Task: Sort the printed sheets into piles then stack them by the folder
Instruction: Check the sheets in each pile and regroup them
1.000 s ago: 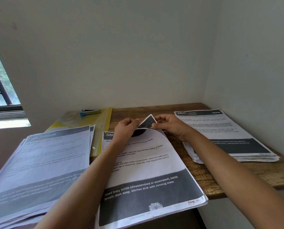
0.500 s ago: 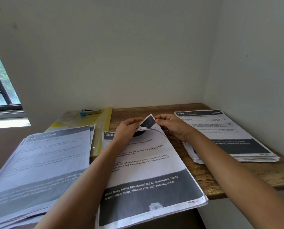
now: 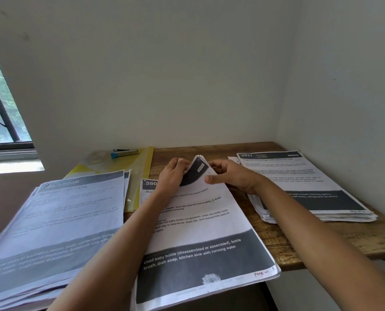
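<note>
Fanning up the far corner (image 3: 197, 170) of the middle pile (image 3: 200, 223) seems to be the point here. Both hands meet there, I'd guess so the headers underneath can be checked without lifting whole sheets. The left hand (image 3: 174, 173) has its grip pinched on the raised edges. The right hand (image 3: 229, 176) grips the same corner from the other side, thumb on top.

The middle pile lies flat on the bench (image 3: 321, 234), overhanging the near edge, between the left pile (image 3: 57, 221) and the right pile (image 3: 303, 182). The yellow folder (image 3: 142, 167) sits partly under the left pile with a stapler (image 3: 124, 152) on it, probably where the stacks end up.
</note>
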